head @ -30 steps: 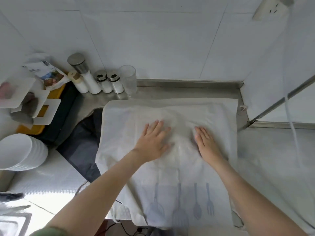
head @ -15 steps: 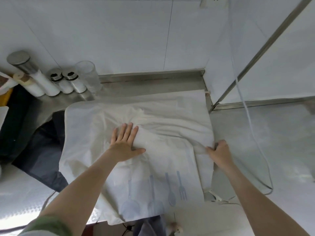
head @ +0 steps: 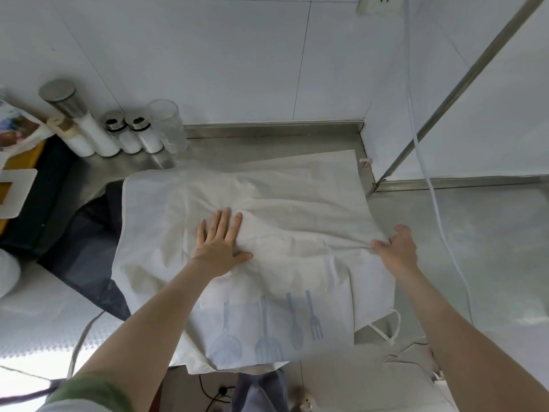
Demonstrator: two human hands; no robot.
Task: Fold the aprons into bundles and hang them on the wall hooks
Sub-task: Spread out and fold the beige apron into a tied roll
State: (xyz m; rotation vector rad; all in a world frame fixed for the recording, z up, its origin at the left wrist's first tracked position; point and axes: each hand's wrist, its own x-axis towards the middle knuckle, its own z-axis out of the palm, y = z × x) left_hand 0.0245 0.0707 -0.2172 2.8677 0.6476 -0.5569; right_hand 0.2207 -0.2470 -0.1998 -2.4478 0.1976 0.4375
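**Grey steel tabletop [head: 267, 147]: limp white cloth apron with blue printed utensils [head: 297, 272] not yet folded**

Below a white tiled wall [head: 237, 55], the apron lies spread and wrinkled on the tabletop. The left hand [head: 221, 243] presses it flat, its fingers [head: 222, 221] straight, a little spread, holding nothing. The right hand [head: 396, 248] pinches the apron's side edge with curled fingers. Between the two sets of fingers the cloth rises in a soft ridge. I judge it light, limp and somewhat slippery on steel. It is better taken at hems and corners, because the middle only bunches. Beyond the left fingers' outer side, a dark grey cloth [head: 86, 248] lies partly under it.
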